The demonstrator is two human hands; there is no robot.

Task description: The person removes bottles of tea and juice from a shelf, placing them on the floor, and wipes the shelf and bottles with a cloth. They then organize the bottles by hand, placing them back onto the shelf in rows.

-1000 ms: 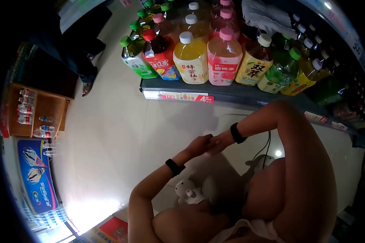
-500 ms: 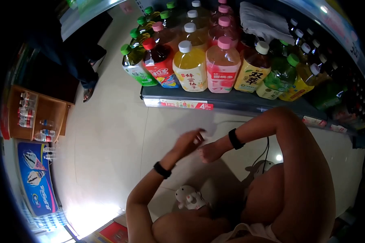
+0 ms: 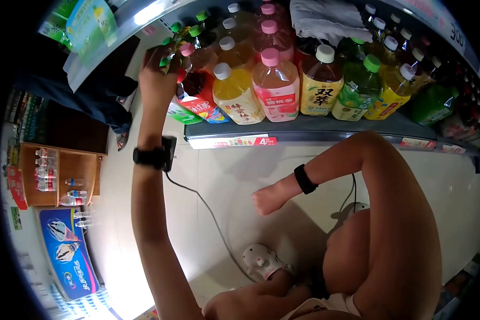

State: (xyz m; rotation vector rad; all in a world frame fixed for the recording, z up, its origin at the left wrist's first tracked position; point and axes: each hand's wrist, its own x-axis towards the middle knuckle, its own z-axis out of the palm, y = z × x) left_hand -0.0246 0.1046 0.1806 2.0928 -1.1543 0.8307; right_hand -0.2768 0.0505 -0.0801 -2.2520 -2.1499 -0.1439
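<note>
At the left end of the shelf, my left hand (image 3: 159, 66) reaches over the front green tea bottle (image 3: 184, 113). Its fingers curl at the top, where bits of green show between them, and the hand hides the cap. A red-capped iced tea bottle (image 3: 192, 93) stands right beside it. My right hand (image 3: 270, 200) is a closed fist in front of the shelf, above the floor, with nothing showing in it. To the right of the red label come a yellow honey-pomelo drink bottle (image 3: 237, 98) and a pink peach drink bottle (image 3: 275, 88).
Further right on the shelf (image 3: 314, 125) are a brown tea bottle (image 3: 321, 80) and a green-capped bottle (image 3: 360, 88). A grey cloth (image 3: 328, 21) lies over bottles behind. Another person's dark-trousered leg (image 3: 98, 98) is at left. A cable (image 3: 213, 218) hangs from my left wrist.
My left hand has moved up and left from beside the right hand to the bottles at the shelf's left end. The right fist has stayed nearly in place. The view has shifted slightly.
</note>
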